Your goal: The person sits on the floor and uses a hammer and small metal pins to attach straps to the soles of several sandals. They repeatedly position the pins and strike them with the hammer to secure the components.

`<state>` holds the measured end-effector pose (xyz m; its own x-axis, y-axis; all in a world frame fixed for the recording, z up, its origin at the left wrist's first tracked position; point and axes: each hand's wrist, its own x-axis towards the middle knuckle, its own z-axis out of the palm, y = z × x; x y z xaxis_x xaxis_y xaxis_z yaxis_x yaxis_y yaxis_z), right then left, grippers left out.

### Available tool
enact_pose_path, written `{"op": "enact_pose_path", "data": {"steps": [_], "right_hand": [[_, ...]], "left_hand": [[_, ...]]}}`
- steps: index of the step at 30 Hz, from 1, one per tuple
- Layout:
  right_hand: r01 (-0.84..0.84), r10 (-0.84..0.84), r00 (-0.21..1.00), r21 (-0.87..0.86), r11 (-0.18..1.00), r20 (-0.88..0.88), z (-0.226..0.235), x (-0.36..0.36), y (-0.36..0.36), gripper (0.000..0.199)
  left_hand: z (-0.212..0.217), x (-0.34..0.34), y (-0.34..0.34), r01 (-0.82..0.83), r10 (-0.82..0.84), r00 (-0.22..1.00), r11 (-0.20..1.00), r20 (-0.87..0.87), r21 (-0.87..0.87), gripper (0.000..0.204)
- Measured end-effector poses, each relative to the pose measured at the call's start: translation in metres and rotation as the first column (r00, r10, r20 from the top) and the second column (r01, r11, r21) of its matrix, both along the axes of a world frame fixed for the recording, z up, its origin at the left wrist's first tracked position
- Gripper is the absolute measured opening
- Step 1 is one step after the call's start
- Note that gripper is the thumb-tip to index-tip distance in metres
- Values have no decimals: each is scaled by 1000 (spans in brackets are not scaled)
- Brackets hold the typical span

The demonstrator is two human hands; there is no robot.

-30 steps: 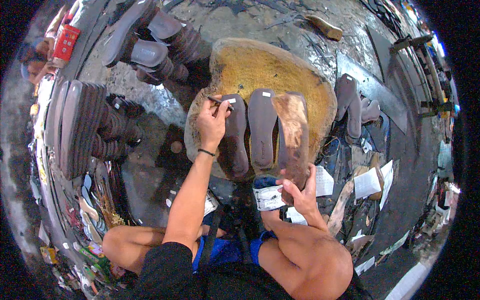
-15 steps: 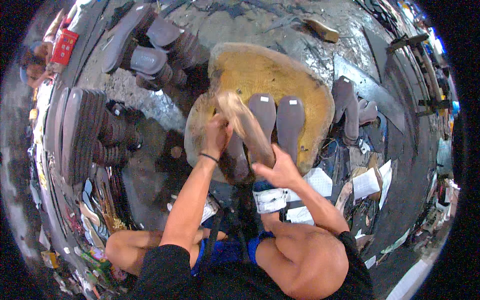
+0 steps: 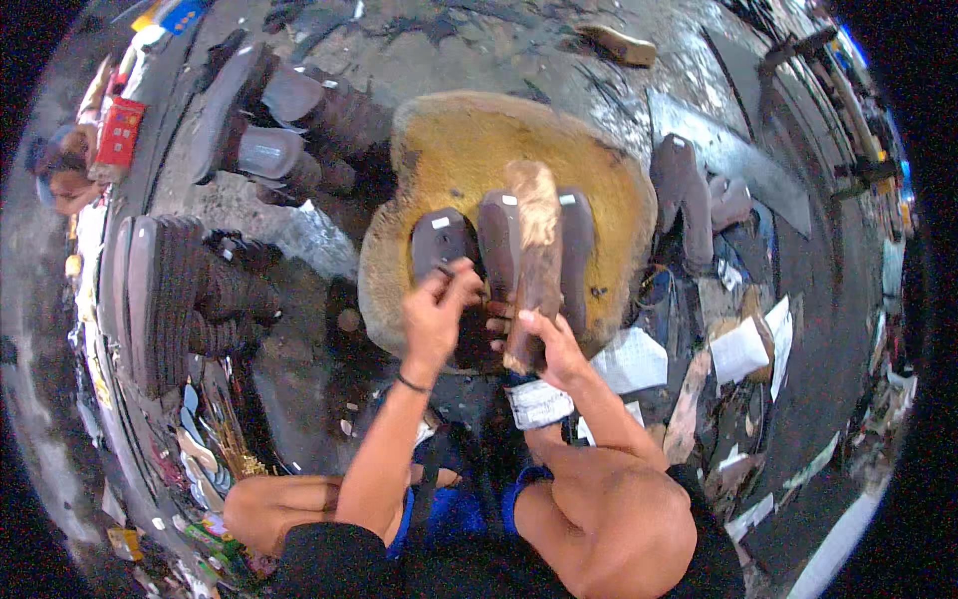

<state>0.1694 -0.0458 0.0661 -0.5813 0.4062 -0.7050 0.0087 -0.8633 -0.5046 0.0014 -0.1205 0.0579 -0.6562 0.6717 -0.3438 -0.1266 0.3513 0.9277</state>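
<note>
My right hand (image 3: 552, 344) is closed around the dark near end of a wooden club (image 3: 537, 235). The club's far part is pale and worn, and it lies above the shoe soles on a broad wooden block (image 3: 429, 135). A brown sole (image 3: 434, 238) with a small white label is at the left, a second sole (image 3: 496, 235) is in the middle, and a third sole (image 3: 576, 245) is partly covered by the club. Over the left sole's near part is my left hand (image 3: 436, 314), fingers bent and tips drawn together; anything between them is too small to make out.
Stacked brown soles (image 3: 160, 299) stand at the left, with more soles (image 3: 289, 150) at the far left. Further soles (image 3: 684, 195) lie right of the block, near white papers (image 3: 738, 349). A wooden piece (image 3: 619, 47) lies beyond it. Another person (image 3: 68, 170) shows at the left edge.
My left hand has let go of the club's far part and moved nearer, over the left sole. The club has swung upright in my right hand. My view has shifted slightly.
</note>
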Motion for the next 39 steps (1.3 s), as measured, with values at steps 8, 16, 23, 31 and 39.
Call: {"op": "enact_pose_path", "data": {"steps": [8,16,23,31,39], "right_hand": [[65,-171,962,425,903,215,-7,40,25,33],[5,-158,960,552,834,230,10,53,14,27],[-30,-144,968,670,741,203,49,57,29,25],[302,30,881,612,731,-471,122,34,78,59],[-46,-5,983,273,961,182,-3,24,16,37]], "left_hand": [[-28,0,60,-210,131,958,928,257,309,27],[-56,-26,104,-83,84,996,969,3,234,22],[-42,-8,117,23,-3,963,997,-271,72,23],[-49,-13,103,132,-88,668,991,-739,0,18],[-58,-12,98,290,-327,422,932,-846,-216,26]]}}
